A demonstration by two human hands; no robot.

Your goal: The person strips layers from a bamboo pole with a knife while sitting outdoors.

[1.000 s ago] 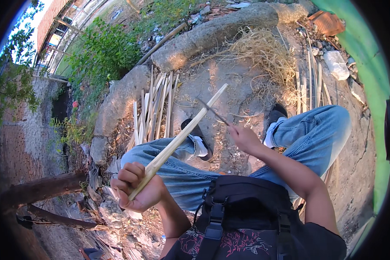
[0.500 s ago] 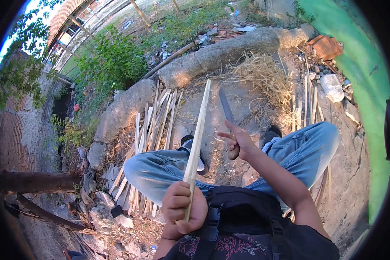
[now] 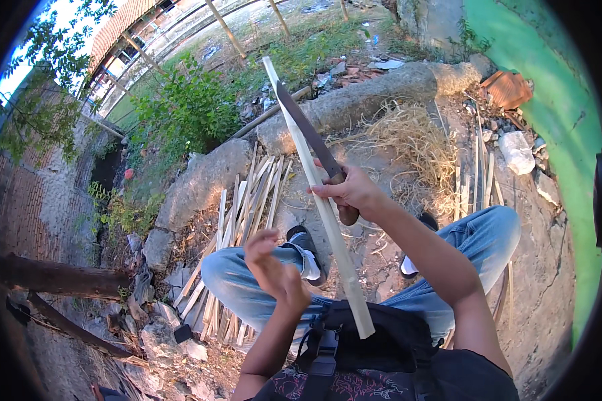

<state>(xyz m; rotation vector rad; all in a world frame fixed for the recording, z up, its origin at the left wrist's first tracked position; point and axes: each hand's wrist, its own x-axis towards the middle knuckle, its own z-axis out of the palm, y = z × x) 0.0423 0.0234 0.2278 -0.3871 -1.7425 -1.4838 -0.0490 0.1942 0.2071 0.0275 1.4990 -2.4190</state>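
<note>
My right hand [image 3: 361, 194] is wrapped round the wooden handle of a long knife [image 3: 308, 127] and also pinches a pale split bamboo strip [image 3: 341, 250] between thumb and fingers. The knife's dark blade points up and away to the left, lying along the strip's far part. The strip slants from beyond the blade tip down to just above my lap. Left of the strip, my left hand [image 3: 272, 267] is raised over my left knee, its fingers apart and holding nothing.
Several pale strips [image 3: 247, 207] lie piled beside my left leg, and more strips [image 3: 481, 174] lie on the right. Curly shavings [image 3: 415, 144] heap ahead. A low stone edge [image 3: 354, 93] runs across the far side; a green wall [image 3: 548, 134] stands at right.
My left hand has let go of the strip and opened. My right hand, still with the knife, has taken hold of the strip, which now tilts up to the left.
</note>
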